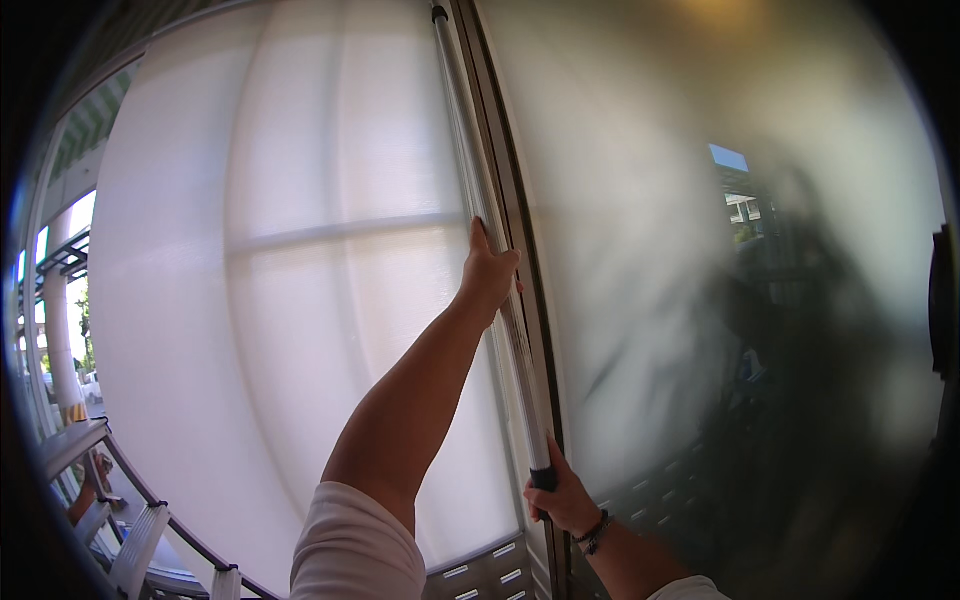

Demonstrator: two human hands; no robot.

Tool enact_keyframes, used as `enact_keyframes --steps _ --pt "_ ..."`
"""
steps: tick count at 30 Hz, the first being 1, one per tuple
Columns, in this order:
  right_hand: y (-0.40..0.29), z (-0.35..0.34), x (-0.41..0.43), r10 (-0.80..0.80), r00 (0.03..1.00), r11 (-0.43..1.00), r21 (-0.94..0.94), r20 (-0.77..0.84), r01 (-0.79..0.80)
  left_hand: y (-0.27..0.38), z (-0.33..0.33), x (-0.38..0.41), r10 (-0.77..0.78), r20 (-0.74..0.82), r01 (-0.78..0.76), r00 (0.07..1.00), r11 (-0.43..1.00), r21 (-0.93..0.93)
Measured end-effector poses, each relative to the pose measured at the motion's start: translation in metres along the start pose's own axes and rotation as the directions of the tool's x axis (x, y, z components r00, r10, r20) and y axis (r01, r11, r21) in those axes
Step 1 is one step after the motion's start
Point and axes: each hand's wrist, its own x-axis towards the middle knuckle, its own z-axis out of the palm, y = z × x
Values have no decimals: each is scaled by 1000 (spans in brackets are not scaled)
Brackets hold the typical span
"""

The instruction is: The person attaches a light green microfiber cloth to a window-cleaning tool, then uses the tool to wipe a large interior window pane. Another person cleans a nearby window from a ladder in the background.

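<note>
My left hand (491, 274) is wrapped around the middle of a long silver metal pole (469, 161), with a finger pointing up along it. Lower down, my right hand (559, 491) grips the same pole close to its black end piece, and dark bracelets circle that wrist. The pole stands nearly upright, leaning a little to the left at its top, where a black collar shows. It runs along a dark metal frame post (517, 195), between a white translucent blind or panel (300, 315) on the left and a glossy frosted pane (637, 225) on the right.
An aluminium stepladder (139, 544) stands at the lower left, with part of a person's arm (81, 504) behind it. Beyond the blind's left edge a column (60, 337) shows outdoors. A slotted dark panel (487, 574) lies low at the centre. The right pane carries a dark reflection.
</note>
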Motion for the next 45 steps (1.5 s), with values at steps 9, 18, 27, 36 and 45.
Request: enact_keyframes --steps 9,18,27,36,45 --pt "133 -12 -81 537 840 830 -228 78 -510 -6 -22 -5 -120 -132 134 984 986 101" --pt "138 -15 -89 646 759 714 -416 82 -563 -4 -52 -3 -198 -135 112 971 872 -476" --pt "108 -9 -69 578 628 750 -37 520 -660 -19 -86 -29 149 257 102 955 648 -754" --pt "93 25 -71 569 774 821 -140 278 -554 1 -86 -43 -116 -16 96 993 881 -463" --pt "107 27 -78 563 821 813 -238 93 -531 -1 -94 -38 -246 -279 201 928 963 -181"
